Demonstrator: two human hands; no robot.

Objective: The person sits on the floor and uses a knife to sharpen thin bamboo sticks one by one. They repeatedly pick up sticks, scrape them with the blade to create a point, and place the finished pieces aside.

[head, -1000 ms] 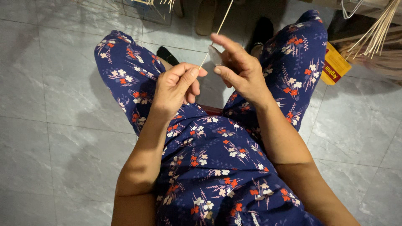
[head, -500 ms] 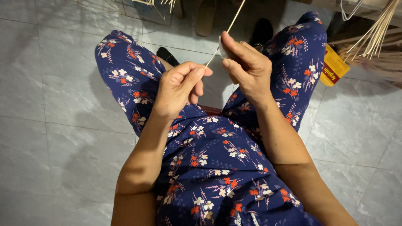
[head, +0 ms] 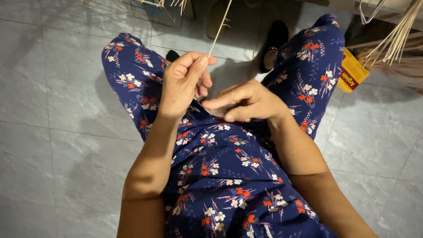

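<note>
Since the earlier frames the thin stick [head: 219, 27] has passed from the right hand to the left, and the right hand has dropped from beside the knee to the lap.

Left side: grey tiled floor [head: 57, 110], with the person's knee in dark blue floral fabric [head: 132, 75] above it.

Left hand [head: 185, 81]: closed, thumb and forefinger pinching the lower end of the stick. That stick runs up and away from the pinch, leaning slightly right, and leaves the top of the view.

Right hand [head: 246, 103]: resting low over the lap, fingers curled, forefinger extended toward the left hand. A small dark-reddish object appears beneath the fingers; whether it is gripped cannot be told.

Far right: a bundle of similar pale sticks [head: 396, 31] lying well apart from both hands, near a yellow package [head: 350, 72].

Handling judgement: the stick looks very light, stiff yet springy, and liable to snap if bent sharply. A fingertip pinch near the end suits it.
</note>
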